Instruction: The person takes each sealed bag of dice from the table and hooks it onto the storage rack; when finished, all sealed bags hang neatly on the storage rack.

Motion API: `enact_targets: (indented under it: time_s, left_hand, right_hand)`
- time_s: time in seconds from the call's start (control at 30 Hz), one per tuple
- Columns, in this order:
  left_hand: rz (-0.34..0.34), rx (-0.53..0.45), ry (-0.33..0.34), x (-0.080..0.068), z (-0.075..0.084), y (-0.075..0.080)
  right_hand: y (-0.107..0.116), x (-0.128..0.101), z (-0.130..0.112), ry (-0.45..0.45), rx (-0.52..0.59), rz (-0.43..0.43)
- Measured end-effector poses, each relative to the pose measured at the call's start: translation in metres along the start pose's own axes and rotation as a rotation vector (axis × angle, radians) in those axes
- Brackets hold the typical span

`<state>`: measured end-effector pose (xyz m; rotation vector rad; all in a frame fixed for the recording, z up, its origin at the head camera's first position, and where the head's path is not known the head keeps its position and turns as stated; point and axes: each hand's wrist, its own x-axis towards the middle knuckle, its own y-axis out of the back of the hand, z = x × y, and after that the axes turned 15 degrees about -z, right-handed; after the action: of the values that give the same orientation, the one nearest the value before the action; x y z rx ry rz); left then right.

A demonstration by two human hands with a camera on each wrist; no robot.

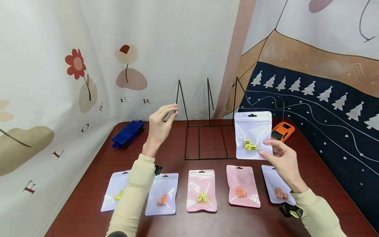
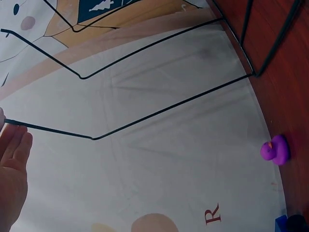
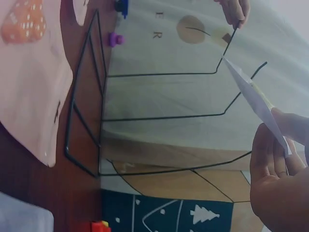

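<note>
My left hand (image 1: 160, 126) is raised at the left prong of a black wire display rack (image 1: 208, 159) and pinches that prong's front end between thumb and fingers. In the left wrist view the fingers (image 2: 20, 150) sit at the prong's tip. My right hand (image 1: 285, 161) pinches the lower right edge of a white zip bag (image 1: 253, 126) with yellow dice (image 1: 250, 145) inside. This bag is held up at the right of the rack, its hang hole at the top. The right wrist view shows the bag (image 3: 253, 104) nearly edge-on.
Several dice bags lie in a row along the front: white bags (image 1: 170, 205) and pink bags (image 1: 202, 181), with yellow or orange dice. Behind them are a blue plastic object (image 1: 128, 133) and an orange toy car (image 1: 283, 131). A purple toy duck (image 2: 276, 150) stands by the curtain.
</note>
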<state>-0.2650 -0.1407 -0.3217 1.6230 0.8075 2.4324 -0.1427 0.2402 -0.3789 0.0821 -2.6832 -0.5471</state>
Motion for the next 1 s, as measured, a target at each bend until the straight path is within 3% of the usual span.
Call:
enact_targets:
  time_s: [0.33, 0.6, 0.8, 1.0]
  left_hand:
    - [-0.072, 0.051, -0.030, 0.005, 0.000, 0.007]
    - [-0.129, 0.063, -0.040, 0.009, -0.001, 0.015]
    - [-0.122, 0.056, -0.042, 0.013, 0.001, 0.014]
    - [-0.099, 0.047, -0.012, 0.006, 0.002, 0.013]
  right_hand:
    - [-0.001, 0.009, 0.001, 0.016, 0.093, 0.072]
    - [0.000, 0.015, 0.000, -0.026, 0.069, 0.045]
    - [0.003, 0.032, -0.005, -0.020, 0.048, 0.038]
    - [0.000, 0.044, -0.003, -0.031, 0.089, 0.027]
